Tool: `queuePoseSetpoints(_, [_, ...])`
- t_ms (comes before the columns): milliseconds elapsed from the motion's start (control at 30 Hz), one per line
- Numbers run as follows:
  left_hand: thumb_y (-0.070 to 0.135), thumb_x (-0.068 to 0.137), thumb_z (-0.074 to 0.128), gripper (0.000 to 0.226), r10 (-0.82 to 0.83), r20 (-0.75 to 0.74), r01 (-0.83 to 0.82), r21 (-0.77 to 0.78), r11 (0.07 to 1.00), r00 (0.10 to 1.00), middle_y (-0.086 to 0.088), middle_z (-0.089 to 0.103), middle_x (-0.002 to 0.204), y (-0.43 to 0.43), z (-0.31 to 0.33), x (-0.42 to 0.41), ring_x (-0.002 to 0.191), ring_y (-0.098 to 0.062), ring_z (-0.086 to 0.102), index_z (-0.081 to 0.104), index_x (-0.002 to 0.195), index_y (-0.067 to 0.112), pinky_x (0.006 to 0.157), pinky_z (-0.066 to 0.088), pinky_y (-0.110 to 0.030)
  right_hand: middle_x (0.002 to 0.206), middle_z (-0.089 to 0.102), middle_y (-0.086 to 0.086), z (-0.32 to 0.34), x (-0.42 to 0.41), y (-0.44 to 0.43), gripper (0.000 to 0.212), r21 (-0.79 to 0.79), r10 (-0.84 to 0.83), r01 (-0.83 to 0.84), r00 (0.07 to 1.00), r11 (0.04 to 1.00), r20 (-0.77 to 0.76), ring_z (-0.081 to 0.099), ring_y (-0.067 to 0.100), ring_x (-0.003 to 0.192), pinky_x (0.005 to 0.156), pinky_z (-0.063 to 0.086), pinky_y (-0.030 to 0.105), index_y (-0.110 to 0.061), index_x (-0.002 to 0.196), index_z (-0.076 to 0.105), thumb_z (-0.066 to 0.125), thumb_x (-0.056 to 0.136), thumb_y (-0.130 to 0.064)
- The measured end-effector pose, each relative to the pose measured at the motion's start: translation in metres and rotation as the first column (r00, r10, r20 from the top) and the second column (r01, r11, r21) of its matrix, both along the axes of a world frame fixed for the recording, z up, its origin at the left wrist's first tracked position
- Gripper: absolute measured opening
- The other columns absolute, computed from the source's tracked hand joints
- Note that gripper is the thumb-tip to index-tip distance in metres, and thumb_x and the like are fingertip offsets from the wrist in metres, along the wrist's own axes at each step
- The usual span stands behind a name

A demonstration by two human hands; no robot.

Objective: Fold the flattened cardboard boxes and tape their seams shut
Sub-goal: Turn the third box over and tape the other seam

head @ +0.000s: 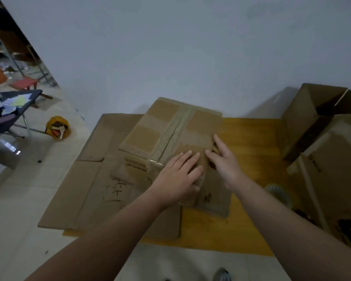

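Had flattened cardboard (85, 189) stacked left of and below left hand (176, 177), likely as stock. Held folded box (201, 126) down under both palms, taped seam (171, 136) just left of fingers (185, 156). Pressed left hand flat, right hand (225, 161) spread on edge; gripped nothing, probably steadying.
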State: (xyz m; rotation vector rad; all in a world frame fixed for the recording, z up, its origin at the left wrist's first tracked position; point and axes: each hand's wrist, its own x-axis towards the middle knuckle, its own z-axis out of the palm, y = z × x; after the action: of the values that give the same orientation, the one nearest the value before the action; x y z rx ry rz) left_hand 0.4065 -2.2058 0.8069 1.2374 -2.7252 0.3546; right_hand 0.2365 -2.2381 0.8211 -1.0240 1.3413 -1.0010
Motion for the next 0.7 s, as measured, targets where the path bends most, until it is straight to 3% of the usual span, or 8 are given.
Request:
queuePoseSetpoints(100, [0.048,0.065,0.081,0.061,0.086,-0.085,-0.087,0.003,0.996,0.993,-0.012,0.061,0.127,-0.008,-0.008,-0.054,0.116,-0.030,0.059,0.064,0.112,0.013,0.094,0.048,-0.044,0.135,0.056,0.000,-0.010,-0.041,-0.002,0.036,0.014,-0.075,0.075,0.997,0.997,-0.006,0.056,0.018,0.118,0.100,0.048,0.037,-0.020,0.137,0.052,0.049,0.101,-0.017])
queuePoseSetpoints(167, [0.043,0.076,0.074,0.052,0.115,-0.149,-0.123,-0.048,0.991,0.982,-0.011,0.061,0.127,-0.014,-0.014,-0.085,0.114,-0.028,0.059,0.061,0.116,0.013,0.095,0.046,-0.043,0.126,0.062,0.005,-0.024,-0.072,0.001,0.029,-0.019,-0.136,0.135,0.957,0.991,-0.255,0.061,0.020,0.110,0.095,0.051,0.036,-0.014,0.128,0.060,0.046,0.102,-0.018])
queuePoseSetpoints(233, [0.037,0.087,0.057,0.040,0.114,-0.194,-0.137,-0.107,0.985,0.974,-0.009,0.061,0.126,-0.023,-0.023,-0.111,0.115,-0.027,0.057,0.051,0.119,0.013,0.096,0.039,-0.042,0.124,0.063,0.005,-0.051,-0.106,0.010,0.031,0.009,-0.067,0.091,0.798,0.996,-0.599,0.061,0.022,0.106,0.087,0.052,0.035,-0.014,0.128,0.059,0.046,0.103,-0.026])
queuePoseSetpoints(300, [0.033,0.090,0.048,0.036,0.119,-0.220,-0.151,-0.133,0.980,0.968,-0.009,0.061,0.126,-0.034,-0.030,-0.126,0.116,-0.027,0.056,0.045,0.119,0.013,0.094,0.034,-0.040,0.127,0.060,0.004,-0.081,-0.136,0.025,0.038,0.167,0.118,0.041,0.548,0.985,-0.828,0.059,0.023,0.109,0.089,0.051,0.038,-0.016,0.133,0.054,0.048,0.101,-0.036])
queuePoseSetpoints(367, [0.033,0.090,0.049,0.037,0.133,-0.220,-0.170,-0.158,0.973,0.966,-0.009,0.061,0.126,-0.043,-0.034,-0.129,0.117,-0.027,0.054,0.044,0.121,0.013,0.094,0.033,-0.040,0.126,0.057,0.002,-0.106,-0.158,0.036,0.040,0.314,0.289,0.024,0.328,0.949,-0.899,0.056,0.022,0.112,0.097,0.047,0.040,-0.017,0.130,0.053,0.052,0.097,-0.041])
queuePoseSetpoints(500, [0.031,0.093,0.042,0.043,0.149,-0.155,-0.178,-0.191,0.965,0.977,-0.011,0.055,0.135,-0.048,-0.038,-0.124,0.124,-0.028,0.049,0.041,0.131,0.011,0.100,0.029,-0.043,0.070,0.057,-0.002,-0.128,-0.174,0.045,0.013,0.440,0.434,0.002,0.164,0.898,-0.886,0.055,0.018,0.069,0.099,0.038,0.037,-0.023,0.089,0.056,0.047,0.099,-0.023])
queuePoseSetpoints(600, [0.034,0.094,0.039,0.049,0.215,-0.121,-0.232,-0.156,0.960,0.969,-0.011,0.050,0.141,-0.044,-0.040,-0.129,0.130,-0.029,0.044,0.037,0.138,0.011,0.106,0.025,-0.045,0.060,0.045,-0.003,-0.134,-0.172,0.046,0.022,0.474,0.465,0.021,0.163,0.880,-0.870,0.043,0.016,0.058,0.106,0.031,0.036,-0.021,0.087,0.054,0.037,0.098,-0.013])
queuePoseSetpoints(700, [0.041,0.093,0.039,0.057,0.265,-0.057,-0.270,-0.140,0.953,0.963,-0.010,0.046,0.144,-0.041,-0.040,-0.131,0.133,-0.028,0.038,0.035,0.141,0.011,0.109,0.023,-0.046,0.074,0.048,-0.004,-0.134,-0.172,0.040,0.028,0.308,0.269,0.035,0.398,0.951,-0.877,0.054,0.024,0.085,0.104,0.028,0.018,-0.016,0.116,0.057,0.035,0.099,-0.010])
